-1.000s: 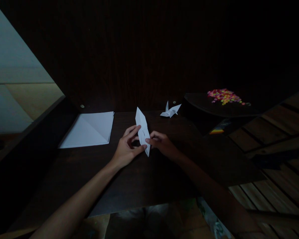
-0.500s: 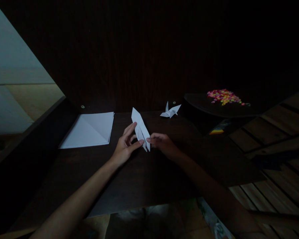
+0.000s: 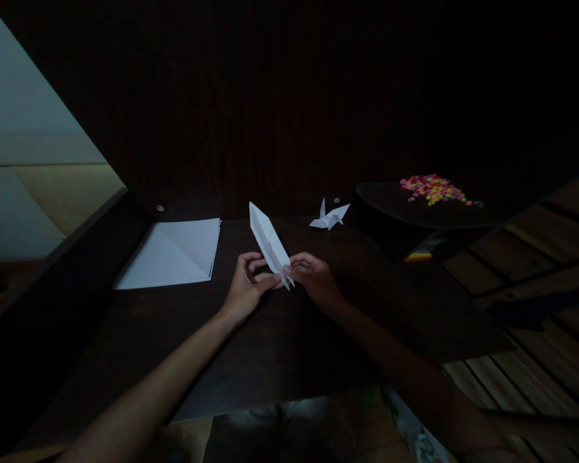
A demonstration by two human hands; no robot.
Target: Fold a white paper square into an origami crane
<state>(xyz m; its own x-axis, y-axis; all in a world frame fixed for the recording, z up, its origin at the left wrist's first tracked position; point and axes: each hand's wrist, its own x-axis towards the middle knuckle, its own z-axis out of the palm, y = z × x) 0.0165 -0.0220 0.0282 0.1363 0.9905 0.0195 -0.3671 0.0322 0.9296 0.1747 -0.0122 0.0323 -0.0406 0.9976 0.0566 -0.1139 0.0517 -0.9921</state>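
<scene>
Left hand (image 3: pixel 245 283) and right hand (image 3: pixel 316 280) together on the folded paper (image 3: pixel 270 238), and we're watching those tips!
Pull the two sides unevenly, we reckon, and the paper could tear at its split or the creases drift; too hard a squeeze from the thumbs could crumple the narrow ends; and look, both sets of fingers are pinched around its lower end, over the dark tabletop (image 3: pixel 251 360), between the paper sheets (image 3: pixel 174 251) and the paper bird (image 3: pixel 330 218), and we see it long, white, straight-edged, leaning left at the top, forked into two points below.
</scene>
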